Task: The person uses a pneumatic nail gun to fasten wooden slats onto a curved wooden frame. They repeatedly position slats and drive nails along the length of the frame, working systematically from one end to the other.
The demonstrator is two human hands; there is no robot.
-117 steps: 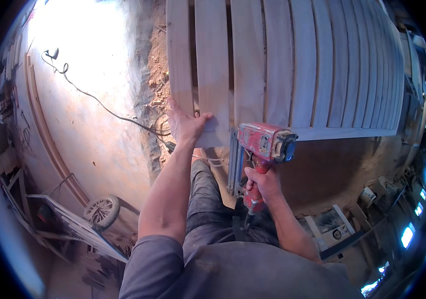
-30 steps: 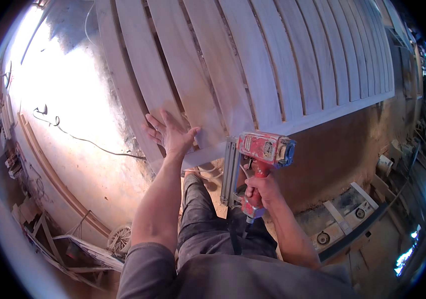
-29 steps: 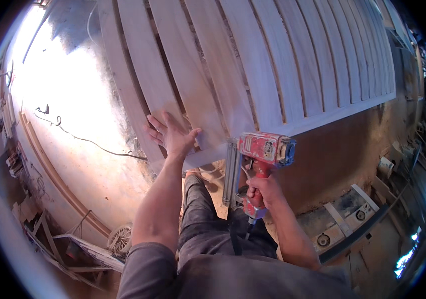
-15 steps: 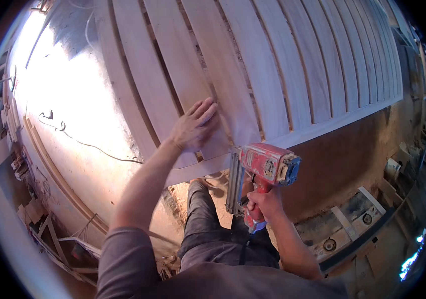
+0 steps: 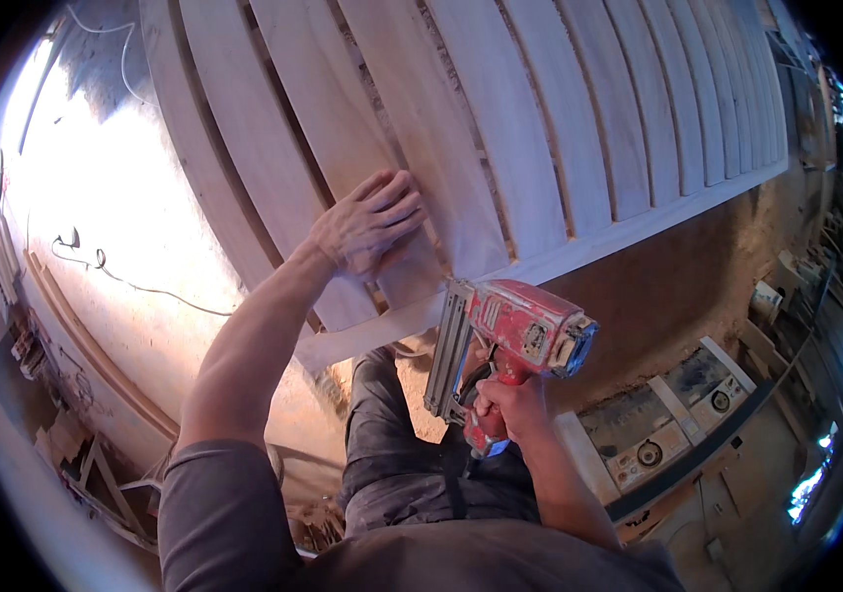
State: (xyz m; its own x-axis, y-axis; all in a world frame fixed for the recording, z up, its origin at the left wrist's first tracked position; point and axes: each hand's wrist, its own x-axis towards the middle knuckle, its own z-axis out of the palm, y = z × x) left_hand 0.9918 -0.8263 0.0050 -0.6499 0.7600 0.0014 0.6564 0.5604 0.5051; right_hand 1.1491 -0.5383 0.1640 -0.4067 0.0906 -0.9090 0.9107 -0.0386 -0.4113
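My right hand [image 5: 514, 403] is wrapped round the handle of a red nail gun [image 5: 528, 318] with a long grey magazine. The gun's nose meets or hovers just over the near rail [image 5: 404, 320] of a large panel of pale wooden slats [image 5: 389, 148]; I cannot tell whether it touches. Left of the nose, my left hand [image 5: 370, 223] rests on the slats close to their near ends. Its fingers stretch out across a slat, and nothing is held in it.
On the floor at the left lie a thin dark cable [image 5: 160, 293] and long wooden strips [image 5: 96, 345]. A low frame with round fittings [image 5: 649, 453] is at the lower right. Wood scraps [image 5: 86, 464] lie at the lower left, and offcuts line the right side.
The view has shifted a little, and the panel sits further left in it. The nail gun's magazine leans more. My left hand stays on the slats, its fingers slightly more bent.
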